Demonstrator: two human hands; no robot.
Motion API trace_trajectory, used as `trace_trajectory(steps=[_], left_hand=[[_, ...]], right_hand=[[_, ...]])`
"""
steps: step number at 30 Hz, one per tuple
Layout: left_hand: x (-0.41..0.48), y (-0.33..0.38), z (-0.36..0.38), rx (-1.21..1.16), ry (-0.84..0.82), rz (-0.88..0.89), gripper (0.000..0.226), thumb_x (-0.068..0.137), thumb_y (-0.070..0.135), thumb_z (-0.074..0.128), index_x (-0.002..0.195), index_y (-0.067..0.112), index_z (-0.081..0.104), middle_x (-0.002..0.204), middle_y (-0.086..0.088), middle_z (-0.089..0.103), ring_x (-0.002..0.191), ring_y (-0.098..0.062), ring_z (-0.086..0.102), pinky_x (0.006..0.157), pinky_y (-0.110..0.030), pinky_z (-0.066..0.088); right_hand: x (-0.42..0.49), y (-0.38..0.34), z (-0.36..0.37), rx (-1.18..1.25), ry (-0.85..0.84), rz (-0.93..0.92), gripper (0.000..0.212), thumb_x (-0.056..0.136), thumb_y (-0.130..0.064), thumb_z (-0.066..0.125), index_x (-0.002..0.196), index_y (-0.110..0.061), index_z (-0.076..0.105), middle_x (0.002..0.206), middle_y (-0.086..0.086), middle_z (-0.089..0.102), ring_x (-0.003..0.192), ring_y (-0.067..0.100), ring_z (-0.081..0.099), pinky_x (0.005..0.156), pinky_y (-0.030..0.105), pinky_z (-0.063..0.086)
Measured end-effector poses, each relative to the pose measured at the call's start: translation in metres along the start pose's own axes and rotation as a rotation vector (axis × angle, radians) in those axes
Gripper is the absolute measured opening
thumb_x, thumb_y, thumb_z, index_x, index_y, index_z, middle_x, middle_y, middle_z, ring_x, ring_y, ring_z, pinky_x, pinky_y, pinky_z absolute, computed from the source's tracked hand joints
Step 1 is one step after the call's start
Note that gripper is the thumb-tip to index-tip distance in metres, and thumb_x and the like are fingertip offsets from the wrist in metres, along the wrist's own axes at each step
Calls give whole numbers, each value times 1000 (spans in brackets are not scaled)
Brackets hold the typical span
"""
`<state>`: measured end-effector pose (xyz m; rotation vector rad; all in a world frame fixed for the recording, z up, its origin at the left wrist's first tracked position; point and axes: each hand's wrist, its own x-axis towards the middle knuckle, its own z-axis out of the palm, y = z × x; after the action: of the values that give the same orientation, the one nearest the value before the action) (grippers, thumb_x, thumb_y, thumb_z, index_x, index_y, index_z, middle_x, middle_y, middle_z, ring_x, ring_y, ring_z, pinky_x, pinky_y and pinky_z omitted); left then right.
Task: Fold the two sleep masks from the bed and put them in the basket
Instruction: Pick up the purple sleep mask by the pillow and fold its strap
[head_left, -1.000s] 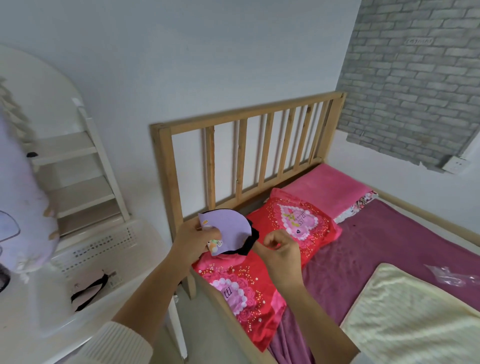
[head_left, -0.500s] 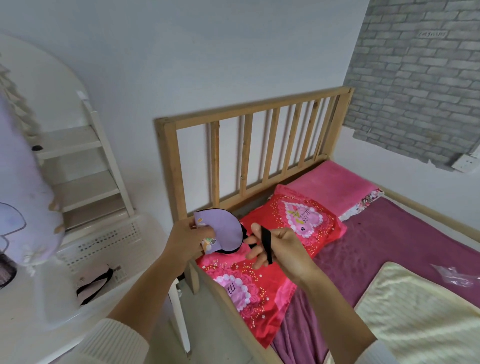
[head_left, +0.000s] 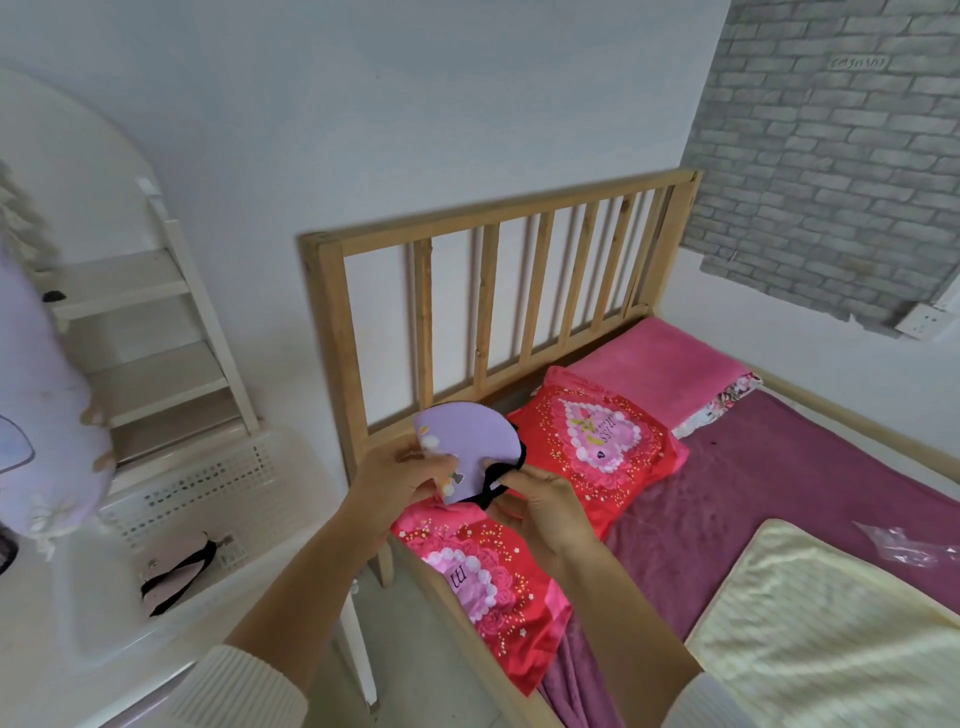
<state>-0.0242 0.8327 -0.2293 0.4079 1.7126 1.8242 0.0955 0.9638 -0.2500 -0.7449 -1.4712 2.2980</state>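
The bed (head_left: 779, 493) fills the right; the white basket (head_left: 156, 525) sits well left of it with one sleep mask (head_left: 174, 566) already inside. Half a second ago the right hand (head_left: 540, 506) held the black strap (head_left: 493, 480) stretched away from the purple mask (head_left: 467, 447); now it tucks the strap against the mask's lower edge, so the fold looks nearly finished. The left hand (head_left: 402, 478) pinches the folded mask, held above the red pillow (head_left: 587, 441), long axis upright, rounded edge pointing up toward the headboard (head_left: 488, 291). Right fingers are closed on the strap.
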Motion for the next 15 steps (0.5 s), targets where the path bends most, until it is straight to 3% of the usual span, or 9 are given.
trace_trajectory(steps=[3, 6, 8, 10, 12, 15], left_hand=[[-1, -10, -3, 193, 103, 41, 15, 77, 12, 73, 76, 27, 73, 84, 2, 73, 72, -9, 66, 68, -23, 50], [-11, -28, 1, 267, 113, 78, 24, 74, 10, 75, 65, 33, 76, 67, 6, 75, 61, -6, 67, 61, -16, 50], [-16, -37, 10, 369, 69, 123, 21, 70, 18, 79, 68, 38, 77, 66, 6, 74, 60, -4, 67, 57, -13, 48], [-16, -43, 18, 472, 86, 165, 9, 68, 25, 81, 75, 29, 78, 74, -1, 72, 67, -13, 66, 63, -23, 50], [-15, -46, 25, 509, 127, 169, 13, 68, 26, 81, 80, 21, 78, 83, -7, 73, 76, -21, 68, 72, -34, 52], [-13, -49, 29, 502, 158, 196, 11, 71, 23, 80, 82, 22, 78, 88, -8, 73, 80, -21, 69, 72, -30, 52]], right_hand=[[6, -5, -5, 152, 17, 56, 15, 78, -9, 72, 91, -10, 78, 100, 12, 67, 91, 34, 59, 84, 39, 50], [9, -5, -6, 182, 11, 104, 27, 62, -18, 80, 87, -10, 77, 98, 10, 69, 86, 32, 63, 80, 39, 53], [10, -2, -5, 191, 13, 141, 26, 59, -19, 82, 82, -9, 74, 92, 12, 70, 78, 31, 66, 75, 39, 56], [12, 2, -4, 219, 14, 174, 26, 60, -16, 82, 82, -6, 73, 89, 14, 69, 71, 31, 67, 65, 38, 59], [13, 5, -2, 245, 5, 191, 34, 55, -15, 85, 84, -4, 73, 87, 15, 71, 67, 31, 67, 60, 36, 59], [12, 7, 1, 247, -21, 202, 43, 51, -17, 87, 89, -3, 72, 89, 15, 72, 69, 33, 65, 65, 40, 59]])
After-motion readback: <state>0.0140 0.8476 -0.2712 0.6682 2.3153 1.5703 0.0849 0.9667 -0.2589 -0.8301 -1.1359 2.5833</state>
